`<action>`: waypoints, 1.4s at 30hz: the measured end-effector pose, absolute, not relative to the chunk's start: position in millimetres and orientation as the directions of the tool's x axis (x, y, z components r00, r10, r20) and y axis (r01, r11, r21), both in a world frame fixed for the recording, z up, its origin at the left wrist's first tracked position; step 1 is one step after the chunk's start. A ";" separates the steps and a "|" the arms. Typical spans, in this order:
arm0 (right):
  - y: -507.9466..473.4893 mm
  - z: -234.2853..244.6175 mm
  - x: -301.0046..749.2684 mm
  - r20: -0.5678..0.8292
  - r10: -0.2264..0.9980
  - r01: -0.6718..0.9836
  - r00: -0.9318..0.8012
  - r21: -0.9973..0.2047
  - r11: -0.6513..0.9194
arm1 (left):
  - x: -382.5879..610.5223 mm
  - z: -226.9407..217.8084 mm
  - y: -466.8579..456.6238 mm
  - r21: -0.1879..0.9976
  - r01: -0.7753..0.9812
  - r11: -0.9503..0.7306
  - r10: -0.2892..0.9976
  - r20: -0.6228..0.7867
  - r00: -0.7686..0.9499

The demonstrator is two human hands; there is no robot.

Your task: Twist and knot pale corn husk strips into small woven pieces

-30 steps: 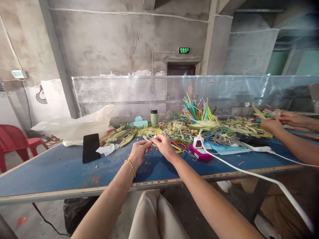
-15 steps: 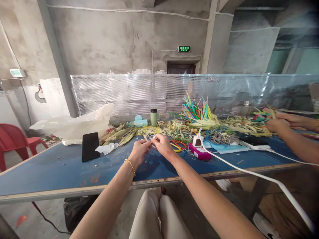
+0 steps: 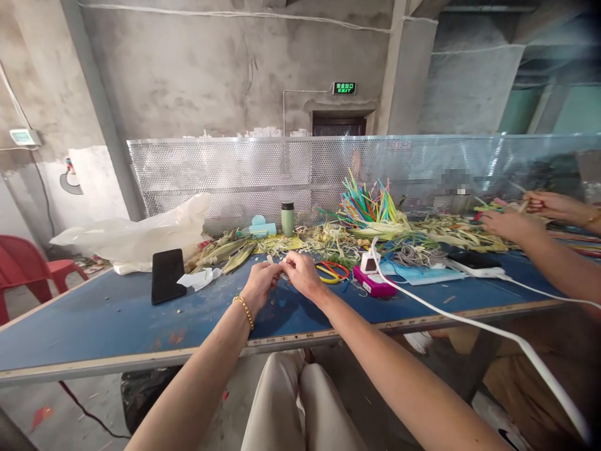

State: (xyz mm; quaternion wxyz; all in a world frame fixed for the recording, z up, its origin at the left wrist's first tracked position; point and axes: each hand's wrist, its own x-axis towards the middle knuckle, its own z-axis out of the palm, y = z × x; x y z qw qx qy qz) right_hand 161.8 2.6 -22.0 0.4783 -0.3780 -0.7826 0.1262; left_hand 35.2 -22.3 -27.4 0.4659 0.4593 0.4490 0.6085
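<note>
My left hand, with a beaded bracelet at the wrist, is closed in a pinch over the table. A small pale strip sticks up from its fingers. Fingertips of my right hand are pinched together against the left ones, and what lies between them is too small to make out. Just right of my hands are scissors with red and yellow handles. Behind them spreads a heap of dried husks and shreds.
A black phone and crumpled tissue lie left on the blue table. A green tumbler and colourful stems stand behind. A white cable runs from a magenta box. A co-worker's hands work at right.
My hands stay pinched together with barely any shift, while the view moves slightly. The co-worker's two hands at right have moved farther apart.
</note>
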 end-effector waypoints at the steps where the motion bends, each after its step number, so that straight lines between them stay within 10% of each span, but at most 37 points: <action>1: 2.8 -22.2 161.7 0.654 0.711 0.470 -0.257 -0.559 0.684 | 35.2 -27.6 -21.9 0.975 -0.148 -0.166 0.979 0.145 -0.147; 14: 3.8 -22.9 161.3 0.664 0.709 0.504 -0.238 -0.539 0.674 | 36.5 -25.7 -24.0 0.979 -0.153 -0.132 0.986 0.114 -0.121; 22: 15.0 -22.9 163.9 0.509 0.853 0.276 -0.120 -0.808 0.521 | 32.8 -29.3 -24.9 0.945 -0.164 -0.285 0.959 0.280 -0.052; 30: 17.8 -17.2 172.2 0.602 0.764 0.259 -0.231 -0.719 0.645 | 32.5 -28.5 -30.3 0.939 0.089 -0.332 0.941 0.336 -0.035; 42: 2.2 -7.9 170.8 0.426 0.870 -0.005 -0.248 -0.898 0.439 | 28.1 -26.3 -26.9 0.940 -0.191 -0.283 0.959 0.281 -0.039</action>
